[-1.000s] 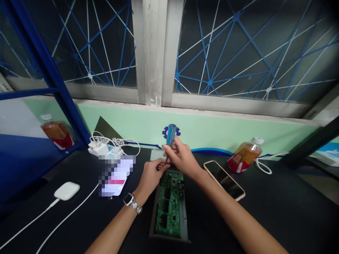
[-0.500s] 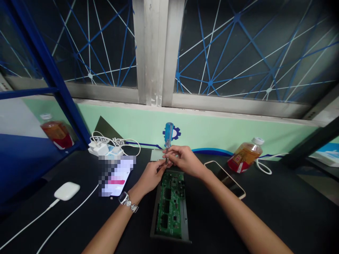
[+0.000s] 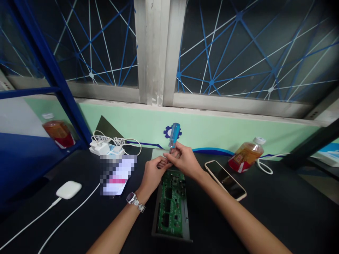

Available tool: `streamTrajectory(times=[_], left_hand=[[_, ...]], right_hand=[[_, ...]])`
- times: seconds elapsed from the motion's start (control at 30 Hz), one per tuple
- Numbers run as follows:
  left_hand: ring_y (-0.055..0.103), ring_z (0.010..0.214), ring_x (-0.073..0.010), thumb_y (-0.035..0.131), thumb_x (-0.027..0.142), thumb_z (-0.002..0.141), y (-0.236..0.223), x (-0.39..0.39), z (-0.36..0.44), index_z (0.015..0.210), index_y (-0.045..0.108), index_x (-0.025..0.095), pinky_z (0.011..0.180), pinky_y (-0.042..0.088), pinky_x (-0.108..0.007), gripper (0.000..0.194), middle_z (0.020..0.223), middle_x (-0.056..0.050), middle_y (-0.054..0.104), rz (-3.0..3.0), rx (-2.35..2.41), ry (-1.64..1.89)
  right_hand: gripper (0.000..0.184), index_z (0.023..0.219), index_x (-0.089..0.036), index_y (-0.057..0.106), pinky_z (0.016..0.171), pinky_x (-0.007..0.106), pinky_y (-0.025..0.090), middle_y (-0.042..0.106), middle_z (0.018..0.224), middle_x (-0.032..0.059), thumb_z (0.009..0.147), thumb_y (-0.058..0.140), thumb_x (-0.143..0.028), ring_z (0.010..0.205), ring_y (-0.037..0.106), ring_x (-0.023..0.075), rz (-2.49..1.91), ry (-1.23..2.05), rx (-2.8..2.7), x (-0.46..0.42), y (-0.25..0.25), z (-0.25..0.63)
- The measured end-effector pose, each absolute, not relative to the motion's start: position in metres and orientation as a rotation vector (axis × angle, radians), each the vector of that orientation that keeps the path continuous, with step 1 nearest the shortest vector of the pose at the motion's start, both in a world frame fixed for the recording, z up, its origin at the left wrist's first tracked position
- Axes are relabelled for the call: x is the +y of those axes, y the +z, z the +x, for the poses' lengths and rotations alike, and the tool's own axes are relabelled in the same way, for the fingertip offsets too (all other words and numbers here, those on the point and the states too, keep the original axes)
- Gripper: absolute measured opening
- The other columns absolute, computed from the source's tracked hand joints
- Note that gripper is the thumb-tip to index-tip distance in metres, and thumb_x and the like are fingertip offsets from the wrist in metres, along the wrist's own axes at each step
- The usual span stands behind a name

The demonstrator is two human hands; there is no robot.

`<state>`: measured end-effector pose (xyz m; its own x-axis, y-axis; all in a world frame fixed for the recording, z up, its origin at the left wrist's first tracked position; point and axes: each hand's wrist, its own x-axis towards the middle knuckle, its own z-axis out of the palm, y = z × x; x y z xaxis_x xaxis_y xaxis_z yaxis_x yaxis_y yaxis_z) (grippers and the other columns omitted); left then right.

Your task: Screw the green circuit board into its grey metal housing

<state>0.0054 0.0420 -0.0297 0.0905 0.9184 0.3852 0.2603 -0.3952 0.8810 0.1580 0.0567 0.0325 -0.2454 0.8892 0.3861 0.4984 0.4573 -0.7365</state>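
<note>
A screwdriver (image 3: 174,134) with a clear blue handle tilts up and to the right above the far end of a green circuit board (image 3: 171,208). The board lies in a dark metal tray (image 3: 186,220) on the desk. My right hand (image 3: 185,160) is closed around the screwdriver's lower part, just under the handle. Beside it, my left hand (image 3: 156,168) has its fingers pinched together near the screwdriver's shaft, touching the right hand's fingers. Whatever sits between the left fingertips is hidden.
A phone (image 3: 226,180) and a drink bottle (image 3: 246,154) are on the right. On the left lie a lit phone (image 3: 120,176), a power strip (image 3: 106,149) with white cables, and a white earbud case (image 3: 69,190). The window wall (image 3: 127,120) closes off the back.
The screwdriver has gone from nearly upright to leaning right, its handle shifting rightward. Both hands have drawn closer together, and my left wrist has moved slightly right.
</note>
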Motion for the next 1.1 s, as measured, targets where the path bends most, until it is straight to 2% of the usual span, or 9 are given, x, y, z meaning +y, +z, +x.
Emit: streamTrajectory(times=[0.13,0.27,0.37,0.47,0.6,0.77,0.9,1.03,1.1], left_hand=[[0.069,0.077,-0.0206,0.063,0.031,0.086,-0.025,0.041,0.001,0.09,0.073,0.016,0.072,0.053,-0.028,0.019,0.085,-0.006,0.076,1.715,1.046,1.219],[0.069,0.086,-0.0209,0.053,0.028,0.093,-0.02,0.039,-0.002,0.101,0.072,0.017,0.078,0.052,-0.03,0.024,0.097,-0.007,0.075,1.788,0.969,1.167],[0.068,0.091,-0.0212,0.05,0.028,0.094,-0.018,0.039,-0.003,0.105,0.07,0.018,0.083,0.052,-0.032,0.026,0.102,-0.007,0.074,1.857,0.95,1.147],[0.068,0.093,-0.0205,0.058,0.031,0.09,-0.019,0.039,-0.002,0.107,0.066,0.018,0.086,0.052,-0.032,0.024,0.1,-0.007,0.073,1.861,1.0,1.215],[0.066,0.076,-0.0168,0.072,0.036,0.08,-0.025,0.04,0.003,0.087,0.063,0.018,0.072,0.052,-0.026,0.021,0.082,-0.002,0.071,1.841,1.181,1.36],[0.064,0.069,-0.0157,0.069,0.033,0.082,-0.03,0.043,0.004,0.078,0.064,0.017,0.067,0.05,-0.024,0.018,0.075,-0.001,0.07,1.822,1.174,1.352],[0.067,0.073,-0.0176,0.067,0.03,0.084,-0.024,0.04,0.0,0.085,0.071,0.017,0.069,0.051,-0.025,0.014,0.079,-0.002,0.073,1.825,1.108,1.269],[0.069,0.08,-0.0192,0.061,0.028,0.089,-0.017,0.038,-0.004,0.096,0.074,0.018,0.074,0.052,-0.027,0.018,0.088,-0.004,0.075,1.843,1.058,1.201],[0.069,0.086,-0.02,0.058,0.027,0.091,-0.016,0.038,-0.005,0.101,0.073,0.018,0.079,0.052,-0.028,0.02,0.094,-0.005,0.075,1.843,1.012,1.177]], right_hand=[[0.032,0.113,-0.017,0.059,0.06,0.027,0.053,0.068,0.104,0.0079,0.087,0.059,-0.037,0.064,0.066,0.0131,-0.957,1.01,-1.95,0.057,0.043,0.166],[0.03,0.111,-0.015,0.062,0.063,0.028,0.055,0.069,0.094,0.0067,0.092,0.053,-0.036,0.07,0.067,0.0142,-0.876,1.229,-1.954,0.057,0.05,0.171],[0.027,0.099,-0.015,0.065,0.067,0.03,0.055,0.07,0.078,0.0039,0.09,0.057,-0.039,0.068,0.067,0.0153,-0.897,1.164,-1.942,0.057,0.049,0.171],[0.027,0.09,-0.016,0.065,0.065,0.03,0.055,0.069,0.072,0.0025,0.086,0.063,-0.042,0.062,0.066,0.015,-0.939,1.012,-1.933,0.058,0.044,0.17],[0.028,0.081,-0.018,0.062,0.054,0.025,0.05,0.067,0.07,0.0017,0.083,0.066,-0.046,0.054,0.062,0.0133,-1.02,0.799,-1.918,0.06,0.035,0.165],[0.03,0.07,-0.019,0.055,0.049,0.022,0.042,0.06,0.059,-0.0017,0.081,0.067,-0.045,0.05,0.052,0.0111,-1.112,0.61,-1.843,0.06,0.028,0.158],[0.027,0.076,-0.019,0.057,0.051,0.023,0.043,0.061,0.062,-0.0013,0.08,0.068,-0.044,0.055,0.056,0.0128,-1.135,0.59,-1.86,0.059,0.033,0.159],[0.023,0.098,-0.018,0.063,0.056,0.025,0.049,0.069,0.075,0.0026,0.087,0.061,-0.039,0.065,0.065,0.016,-1.009,0.863,-2.002,0.058,0.045,0.167],[0.021,0.095,-0.017,0.066,0.062,0.027,0.052,0.07,0.074,0.0032,0.089,0.058,-0.036,0.069,0.067,0.017,-0.947,0.971,-2.02,0.058,0.049,0.17]])
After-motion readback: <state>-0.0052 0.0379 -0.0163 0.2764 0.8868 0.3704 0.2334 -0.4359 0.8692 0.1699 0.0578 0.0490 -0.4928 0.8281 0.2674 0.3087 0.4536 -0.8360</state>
